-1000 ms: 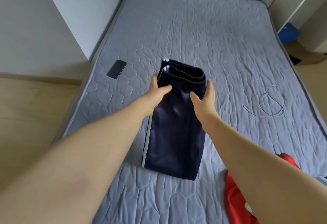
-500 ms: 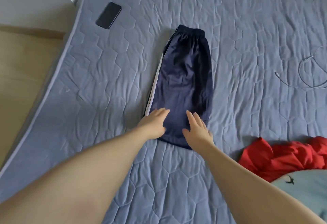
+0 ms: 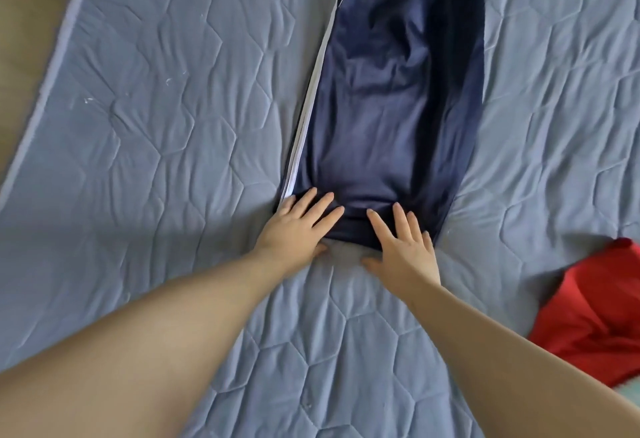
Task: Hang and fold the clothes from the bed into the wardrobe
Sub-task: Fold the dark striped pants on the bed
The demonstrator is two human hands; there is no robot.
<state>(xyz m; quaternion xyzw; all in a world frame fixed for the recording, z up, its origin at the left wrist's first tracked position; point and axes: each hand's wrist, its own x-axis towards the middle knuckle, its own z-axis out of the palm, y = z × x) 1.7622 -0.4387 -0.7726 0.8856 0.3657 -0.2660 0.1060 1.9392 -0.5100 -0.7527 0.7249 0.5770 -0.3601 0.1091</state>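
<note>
Both hands lay flat with fingers spread: left hand (image 3: 300,226) and right hand (image 3: 404,242) pressed side by side, not touching each other, on the near hem of the glossy navy trousers (image 3: 391,108) with a white side stripe. They were probably pinning it for the next fold. Thumbs sat off the hem. The thin, slippery-looking trousers lay lengthwise on the grey-blue quilted bed (image 3: 156,132). A crumpled red cloth garment (image 3: 595,326) lay well apart on the right.

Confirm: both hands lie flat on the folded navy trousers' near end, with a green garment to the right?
Wrong colour: the head view shows the garment is red, not green. Left hand and right hand lie flat on the near end of the navy trousers.
</note>
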